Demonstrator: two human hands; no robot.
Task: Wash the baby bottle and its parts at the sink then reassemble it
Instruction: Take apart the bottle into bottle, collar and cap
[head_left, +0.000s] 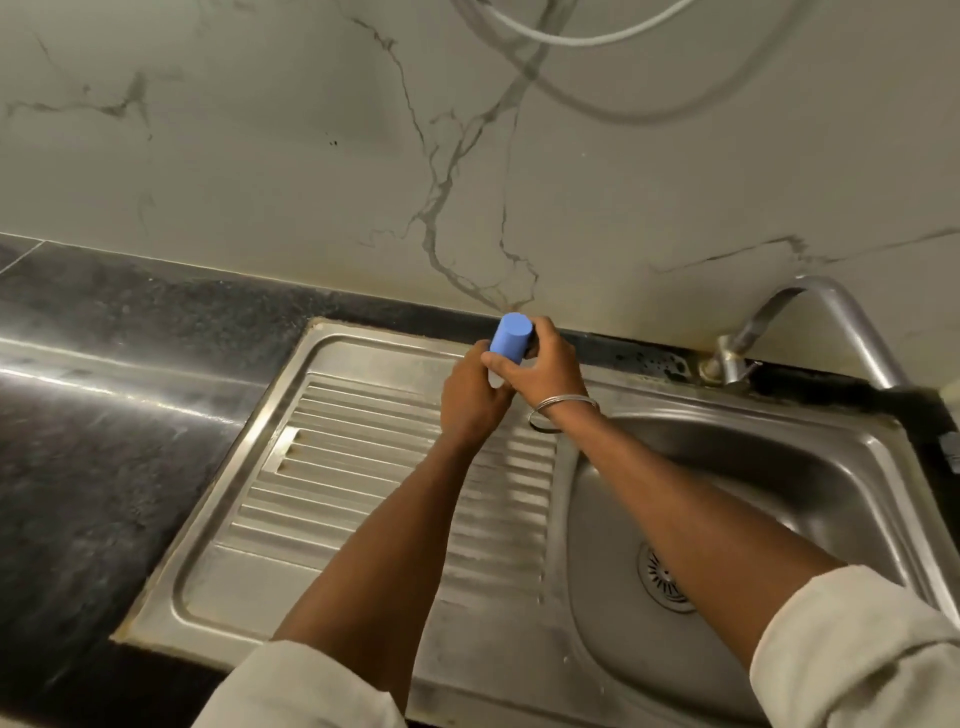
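Both hands are up at the far edge of the sink (332, 631), over its drainboard (363, 467), working the baby bottle (496, 383). The right hand (545, 364) curls round the blue cap (510, 340); the left hand (470, 402) grips the body below, mostly hidden. The tap (831, 312) shows no water, and no loose parts lie about. My read: either the cap is coming off first, or it's the last piece going on. I can't tell which.

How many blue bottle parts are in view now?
1: a blue cap, gripped between left hand and right hand over the drainboard's far edge; other parts may be hidden.
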